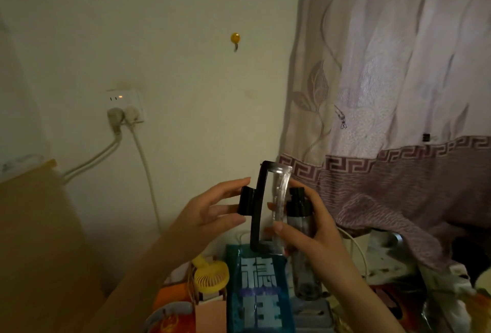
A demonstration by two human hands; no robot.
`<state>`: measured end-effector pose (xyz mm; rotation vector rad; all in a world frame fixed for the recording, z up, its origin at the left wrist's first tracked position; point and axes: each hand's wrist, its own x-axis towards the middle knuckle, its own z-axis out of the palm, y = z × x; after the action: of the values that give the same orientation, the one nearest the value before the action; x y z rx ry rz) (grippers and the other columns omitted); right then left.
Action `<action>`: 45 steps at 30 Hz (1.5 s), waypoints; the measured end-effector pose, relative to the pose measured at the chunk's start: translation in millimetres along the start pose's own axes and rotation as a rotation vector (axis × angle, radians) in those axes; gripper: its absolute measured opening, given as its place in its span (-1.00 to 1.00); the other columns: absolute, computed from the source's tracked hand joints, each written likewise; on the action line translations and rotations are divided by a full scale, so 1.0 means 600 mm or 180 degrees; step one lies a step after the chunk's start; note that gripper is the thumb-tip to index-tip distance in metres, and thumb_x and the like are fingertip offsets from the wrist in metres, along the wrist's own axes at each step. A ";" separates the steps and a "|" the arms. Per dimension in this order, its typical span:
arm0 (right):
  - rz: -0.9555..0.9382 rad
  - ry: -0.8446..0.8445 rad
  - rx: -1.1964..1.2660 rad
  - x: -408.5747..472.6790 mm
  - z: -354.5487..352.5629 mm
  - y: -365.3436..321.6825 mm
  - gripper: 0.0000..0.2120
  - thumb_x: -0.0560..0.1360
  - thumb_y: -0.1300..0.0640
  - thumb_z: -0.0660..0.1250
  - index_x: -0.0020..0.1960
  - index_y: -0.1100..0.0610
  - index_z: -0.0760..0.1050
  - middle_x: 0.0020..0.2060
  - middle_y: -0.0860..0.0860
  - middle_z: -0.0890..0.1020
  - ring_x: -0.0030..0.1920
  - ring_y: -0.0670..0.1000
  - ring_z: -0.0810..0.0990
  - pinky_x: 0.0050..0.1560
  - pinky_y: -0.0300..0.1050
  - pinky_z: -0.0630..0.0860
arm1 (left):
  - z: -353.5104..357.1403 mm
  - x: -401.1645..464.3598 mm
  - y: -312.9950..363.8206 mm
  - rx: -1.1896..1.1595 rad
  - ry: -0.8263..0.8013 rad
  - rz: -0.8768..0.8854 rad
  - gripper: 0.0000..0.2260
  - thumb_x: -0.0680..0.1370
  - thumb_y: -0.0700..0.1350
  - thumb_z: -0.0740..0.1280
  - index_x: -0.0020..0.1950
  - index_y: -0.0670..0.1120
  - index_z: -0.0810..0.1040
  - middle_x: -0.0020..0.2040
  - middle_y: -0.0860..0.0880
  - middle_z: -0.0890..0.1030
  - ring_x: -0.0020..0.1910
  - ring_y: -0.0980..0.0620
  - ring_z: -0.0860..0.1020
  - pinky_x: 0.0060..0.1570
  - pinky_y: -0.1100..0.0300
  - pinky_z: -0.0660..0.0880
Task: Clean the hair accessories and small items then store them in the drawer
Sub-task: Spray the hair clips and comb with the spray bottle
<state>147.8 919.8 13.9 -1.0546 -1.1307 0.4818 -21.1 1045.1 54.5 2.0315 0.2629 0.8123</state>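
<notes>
Both hands are raised in front of the wall, sharing one large hair claw clip held upright between them. The left hand pinches the black lever tab at the clip's nine o'clock side, thumb below and fingers above. The right hand curls round the clear plastic half at three o'clock, seemingly steadying it so the clip can be turned and inspected or wiped; no cloth is visible. Behind the right fingers stands a dark-capped bottle. At six o'clock lies a teal packet, with a yellow mini fan at seven o'clock. No drawer shows. A curtain hangs at two o'clock.
</notes>
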 end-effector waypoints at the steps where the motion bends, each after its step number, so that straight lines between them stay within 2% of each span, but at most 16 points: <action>1: -0.0022 0.0000 -0.0024 0.002 -0.001 -0.002 -0.40 0.31 0.05 0.54 0.27 -0.24 0.40 0.11 -0.10 0.62 0.08 -0.02 0.63 -0.14 -0.17 0.60 | -0.001 0.004 0.001 0.0038 -0.0009 0.0014 -0.56 0.46 -0.11 0.41 0.31 0.09 0.42 0.24 0.12 0.53 0.18 0.12 0.56 0.13 0.26 0.50; 4: -0.0086 0.0044 -0.0063 0.009 -0.004 -0.006 -0.38 0.33 0.11 0.51 0.31 -0.14 0.37 0.06 -0.13 0.63 0.08 -0.03 0.63 -0.06 -0.18 0.60 | -0.001 0.013 0.005 0.0157 -0.0054 0.0053 -0.55 0.41 -0.03 0.40 0.29 0.09 0.43 0.22 0.18 0.52 0.18 0.12 0.56 0.13 0.23 0.52; 8: -0.0173 0.0055 -0.0295 0.016 -0.006 -0.009 -0.37 0.35 0.07 0.51 0.33 -0.24 0.34 0.12 -0.21 0.58 0.12 -0.07 0.60 -0.01 -0.08 0.62 | -0.001 0.024 0.006 0.0159 0.0030 0.0152 -0.59 0.41 -0.14 0.38 0.24 0.02 0.45 0.14 0.19 0.55 0.14 0.09 0.57 0.05 0.27 0.52; 9: -0.0236 0.0104 -0.0379 0.018 -0.006 -0.013 -0.35 0.35 0.07 0.48 0.35 -0.23 0.32 0.13 -0.25 0.56 0.13 -0.13 0.59 0.01 -0.10 0.62 | -0.002 0.027 0.006 0.0128 0.0095 0.0175 -0.59 0.40 -0.15 0.38 0.23 0.01 0.45 0.13 0.17 0.56 0.13 0.08 0.58 0.03 0.28 0.53; 12: -0.0497 0.0347 -0.0489 0.024 -0.010 -0.029 -0.28 0.34 0.05 0.42 0.41 -0.22 0.20 0.17 -0.34 0.52 0.14 -0.29 0.54 0.02 -0.37 0.53 | -0.007 0.031 0.004 0.0041 0.0359 0.0227 -0.58 0.38 -0.14 0.39 0.22 0.02 0.46 0.16 0.08 0.56 0.09 0.07 0.60 -0.01 0.30 0.53; 14: -0.0766 0.0488 -0.0761 0.025 -0.015 -0.040 -0.27 0.39 -0.03 0.41 0.42 -0.32 0.11 0.19 -0.37 0.50 0.18 -0.27 0.52 0.09 -0.37 0.51 | -0.011 0.032 0.001 0.0022 0.0501 0.0262 -0.58 0.38 -0.11 0.42 0.22 0.04 0.46 0.18 0.08 0.56 0.11 0.05 0.60 0.00 0.29 0.54; 15: -0.0921 0.0546 -0.0964 0.024 -0.016 -0.046 -0.31 0.43 -0.08 0.41 0.40 -0.37 0.09 0.17 -0.30 0.53 0.14 -0.22 0.56 0.08 -0.33 0.53 | -0.013 0.032 0.001 0.0020 0.0559 0.0277 -0.57 0.37 -0.07 0.44 0.22 0.05 0.46 0.17 0.11 0.57 0.11 0.06 0.60 -0.01 0.30 0.53; 18: -0.1424 0.0674 -0.1578 0.024 -0.018 -0.065 -0.45 0.42 -0.14 0.32 0.29 -0.43 0.14 -0.09 -0.17 0.59 -0.17 -0.09 0.62 -0.18 -0.27 0.57 | -0.014 0.033 0.001 0.0052 0.0679 0.0326 -0.56 0.35 0.01 0.42 0.21 0.08 0.46 0.13 0.20 0.58 0.09 0.08 0.60 -0.04 0.32 0.53; 21: -0.1682 0.0679 -0.1913 0.027 -0.015 -0.077 -0.56 0.44 -0.09 0.30 0.24 -0.35 0.22 -0.15 -0.22 0.54 -0.15 -0.21 0.58 -0.19 -0.48 0.45 | -0.012 0.035 0.004 0.0021 0.0746 0.0396 -0.61 0.38 -0.11 0.38 0.20 0.07 0.46 0.12 0.19 0.58 0.10 0.08 0.59 -0.06 0.35 0.52; 26: -0.1566 0.0635 -0.2003 0.028 -0.012 -0.077 -0.55 0.44 0.08 0.31 0.21 -0.28 0.24 -0.17 -0.18 0.54 -0.13 -0.22 0.56 -0.20 -0.51 0.42 | -0.009 0.037 0.010 0.0001 0.0785 0.0462 -0.61 0.39 -0.12 0.40 0.20 0.07 0.46 0.11 0.19 0.58 0.11 0.15 0.57 -0.05 0.39 0.50; 30: -0.1577 0.0604 -0.2061 0.028 -0.011 -0.077 -0.55 0.45 0.11 0.31 0.14 -0.33 0.22 -0.23 -0.14 0.54 -0.21 -0.16 0.57 -0.27 -0.47 0.42 | -0.005 0.035 0.014 0.0019 0.0781 0.0481 -0.62 0.39 -0.11 0.39 0.18 0.08 0.45 0.09 0.29 0.56 0.09 0.19 0.57 -0.06 0.42 0.49; 33: -0.1622 0.0701 -0.2116 0.026 -0.012 -0.080 -0.43 0.48 0.20 0.37 0.06 -0.43 0.21 -0.26 -0.13 0.54 -0.24 -0.13 0.56 -0.31 -0.45 0.42 | -0.003 0.034 0.015 0.0035 0.0791 0.0496 -0.62 0.38 -0.11 0.36 0.19 0.09 0.46 0.10 0.28 0.57 0.10 0.15 0.57 -0.05 0.40 0.50; 37: -0.1641 0.0739 -0.2038 0.018 -0.017 -0.088 -0.51 0.43 0.14 0.32 0.11 -0.38 0.22 -0.28 -0.15 0.53 -0.27 -0.20 0.55 -0.36 -0.53 0.36 | -0.005 0.029 0.018 -0.0024 0.0812 0.0526 -0.63 0.41 -0.12 0.42 0.19 0.07 0.46 0.11 0.23 0.58 0.10 0.10 0.59 -0.05 0.37 0.51; 40: -0.1630 0.0694 -0.1990 0.008 -0.021 -0.088 -0.47 0.44 0.13 0.31 0.15 -0.42 0.22 -0.21 -0.19 0.55 -0.35 -0.13 0.54 -0.40 -0.48 0.37 | -0.008 0.028 0.019 -0.0062 0.0917 0.0533 -0.61 0.38 -0.12 0.41 0.18 0.08 0.47 0.11 0.21 0.59 0.09 0.08 0.59 -0.06 0.34 0.52; 43: -0.1542 0.0690 -0.1965 -0.003 -0.021 -0.079 -0.44 0.47 0.15 0.35 0.16 -0.44 0.22 -0.14 -0.18 0.57 -0.30 -0.08 0.57 -0.35 -0.43 0.42 | -0.011 0.029 0.021 -0.0073 0.1006 0.0556 -0.61 0.37 -0.12 0.39 0.17 0.10 0.47 0.11 0.23 0.58 0.08 0.13 0.59 -0.06 0.36 0.52; 45: -0.1468 0.0675 -0.1975 -0.009 -0.022 -0.069 -0.43 0.48 0.21 0.39 0.16 -0.40 0.24 -0.17 -0.16 0.57 -0.35 -0.06 0.56 -0.37 -0.42 0.41 | -0.011 0.030 0.023 -0.0064 0.1029 0.0572 -0.61 0.39 -0.12 0.45 0.17 0.10 0.47 0.11 0.23 0.57 0.08 0.16 0.59 -0.06 0.37 0.51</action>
<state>150.2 890.6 46.4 -1.2813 -1.3141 -0.3669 -13.5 1050.2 76.1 1.9184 0.2535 1.2535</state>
